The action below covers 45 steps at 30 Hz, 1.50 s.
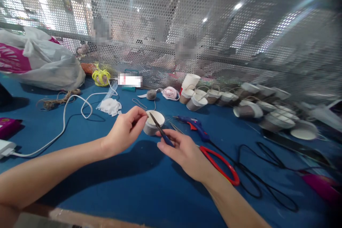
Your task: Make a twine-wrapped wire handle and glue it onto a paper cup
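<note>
A small paper cup [155,117], white inside with a grey wrapped side, stands on the blue tabletop between my hands. My left hand [127,125] is closed in a pinch at the cup's left rim; what lies between its fingertips is too small to make out. In my right hand [184,149] are long-nose pliers [166,138] with blue handles, their dark jaws pointing over the cup's mouth, close to my left fingertips. A grey cord runs behind the cup towards a small grey roll [151,94].
To the right lie a blue glue gun [196,126] with a black cable and red-handled scissors [224,167]. Several wrapped cups [197,101] line the back right. A pink ribbon roll [171,93], white scraps [110,107], twine [61,99] and a plastic bag [48,64] lie further back.
</note>
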Motion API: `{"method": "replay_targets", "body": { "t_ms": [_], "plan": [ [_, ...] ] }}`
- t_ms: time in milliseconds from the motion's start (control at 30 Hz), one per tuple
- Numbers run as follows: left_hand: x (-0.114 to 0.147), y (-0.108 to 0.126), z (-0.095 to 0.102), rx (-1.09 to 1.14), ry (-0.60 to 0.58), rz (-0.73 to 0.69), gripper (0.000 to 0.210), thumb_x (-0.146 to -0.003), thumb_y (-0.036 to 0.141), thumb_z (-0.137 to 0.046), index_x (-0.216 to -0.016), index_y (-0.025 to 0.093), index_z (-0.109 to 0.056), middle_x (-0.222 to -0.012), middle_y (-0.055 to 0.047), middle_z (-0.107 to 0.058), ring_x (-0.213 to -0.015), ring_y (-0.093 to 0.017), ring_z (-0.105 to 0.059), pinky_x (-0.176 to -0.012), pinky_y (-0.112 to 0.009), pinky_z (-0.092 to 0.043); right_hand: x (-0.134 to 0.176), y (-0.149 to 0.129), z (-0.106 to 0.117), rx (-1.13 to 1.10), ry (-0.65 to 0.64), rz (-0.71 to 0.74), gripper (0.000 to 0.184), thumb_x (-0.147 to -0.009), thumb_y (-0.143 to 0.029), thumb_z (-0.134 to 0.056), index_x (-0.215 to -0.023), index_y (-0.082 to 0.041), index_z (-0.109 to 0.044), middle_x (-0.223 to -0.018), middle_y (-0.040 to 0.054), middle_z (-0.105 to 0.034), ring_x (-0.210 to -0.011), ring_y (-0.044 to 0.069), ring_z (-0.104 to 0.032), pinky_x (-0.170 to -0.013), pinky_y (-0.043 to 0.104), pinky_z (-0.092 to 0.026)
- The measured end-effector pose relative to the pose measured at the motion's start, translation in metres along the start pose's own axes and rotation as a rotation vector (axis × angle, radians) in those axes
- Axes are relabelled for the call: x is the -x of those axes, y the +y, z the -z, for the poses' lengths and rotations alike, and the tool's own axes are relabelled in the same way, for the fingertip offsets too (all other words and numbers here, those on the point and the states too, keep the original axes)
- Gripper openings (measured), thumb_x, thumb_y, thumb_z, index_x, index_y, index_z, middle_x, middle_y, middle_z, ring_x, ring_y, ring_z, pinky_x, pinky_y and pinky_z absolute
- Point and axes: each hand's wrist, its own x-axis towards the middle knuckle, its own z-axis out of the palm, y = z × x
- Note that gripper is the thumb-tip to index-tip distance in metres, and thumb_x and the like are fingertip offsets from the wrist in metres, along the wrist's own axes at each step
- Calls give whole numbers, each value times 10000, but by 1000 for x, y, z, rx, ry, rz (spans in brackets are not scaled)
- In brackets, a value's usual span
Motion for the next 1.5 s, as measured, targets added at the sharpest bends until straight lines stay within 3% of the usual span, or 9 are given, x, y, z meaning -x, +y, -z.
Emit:
{"method": "replay_targets", "body": {
  "t_ms": [200, 367, 567, 933, 1100, 1200, 1300, 1400, 1500],
  "plan": [
    [-2, 4, -3, 403, -67, 234, 155, -830, 302, -452, -756, 166, -453, -454, 96, -327, -409, -43, -269, -396, -172, -216, -1, 1, -2, 0, 10, -8, 316, -745, -373, -547, -961, -147, -588, -790, 31, -610, -700, 150, -561, -632, 254, -455],
    [-2, 7, -4, 576, -74, 303, 189, -784, 329, -547, -740, 161, -472, -406, 104, -322, -367, -30, -251, -374, -168, -187, 0, 1, -3, 18, 9, 3, 293, -749, -356, -535, -950, -148, -583, -783, 31, -604, -684, 143, -552, -626, 251, -458],
    [-3, 13, 2, 854, -186, 512, 175, -793, 280, -552, -711, 170, -444, -355, 120, -251, -334, -17, -146, -364, -151, -136, 0, 1, -4, 130, 75, 56, 283, -750, -342, -540, -958, -155, -578, -807, 38, -620, -672, 144, -550, -624, 257, -458],
    [-2, 12, 10, 1135, -421, 606, 183, -862, 164, -384, -688, 170, -441, -372, 115, -143, -340, -35, -61, -341, -149, -121, 0, 6, 2, 282, 133, 165, 277, -723, -307, -561, -954, -156, -576, -738, 28, -597, -576, 122, -495, -544, 242, -443],
    [-3, 13, 11, 901, -433, 499, 145, -846, 223, -419, -708, 181, -416, -379, 116, -244, -330, -34, -136, -351, -150, -177, 1, 3, 3, 251, 105, 184, 246, -732, -301, -544, -928, -158, -584, -764, 30, -595, -589, 120, -500, -550, 236, -446],
    [-3, 14, 8, 414, -233, 242, 111, -818, 235, -472, -736, 166, -442, -536, 52, -465, -437, -50, -354, -428, -172, -284, 2, 0, 1, 235, 97, 144, 202, -741, -299, -532, -879, -162, -585, -739, 19, -594, -594, 119, -506, -548, 226, -443],
    [-2, 11, 3, 35, -54, 2, 78, -803, 208, -477, -745, 159, -459, -599, 46, -463, -528, -62, -379, -500, -188, -313, 3, -3, -2, 235, 123, 122, 189, -741, -295, -529, -860, -159, -585, -715, 11, -584, -592, 113, -503, -542, 214, -444],
    [-1, 6, 1, -32, -10, -75, 114, -826, 213, -429, -724, 164, -443, -556, 68, -379, -508, -59, -307, -495, -189, -287, 4, -5, -3, 237, 152, 122, 209, -729, -283, -541, -884, -153, -594, -709, 9, -582, -592, 111, -507, -551, 212, -450],
    [-1, 4, 2, 152, -67, 13, 154, -832, 262, -432, -716, 163, -446, -547, 71, -348, -482, -54, -287, -457, -185, -256, 5, -7, -1, 241, 151, 133, 224, -717, -274, -550, -896, -151, -603, -705, 10, -583, -582, 111, -499, -532, 215, -446]
  ]
}}
